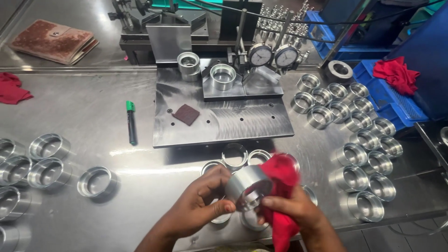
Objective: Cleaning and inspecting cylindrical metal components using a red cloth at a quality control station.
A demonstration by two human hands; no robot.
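Left hand (198, 205) fingers wrap metal ring (247, 186), tilted up over near desk (116, 196) edge so bore faces right hand (298, 210). Right fingers pinch red cloth (282, 179) against rim, wiping. Loose rings parked underneath, more rows (354, 135) right, gauges (273, 56) far.

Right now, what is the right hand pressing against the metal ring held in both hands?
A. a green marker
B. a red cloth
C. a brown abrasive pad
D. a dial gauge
B: the right hand holds a red cloth against the metal ring, which the left hand steadies; the green marker, the brown abrasive pad and the dial gauges all sit apart on the bench.
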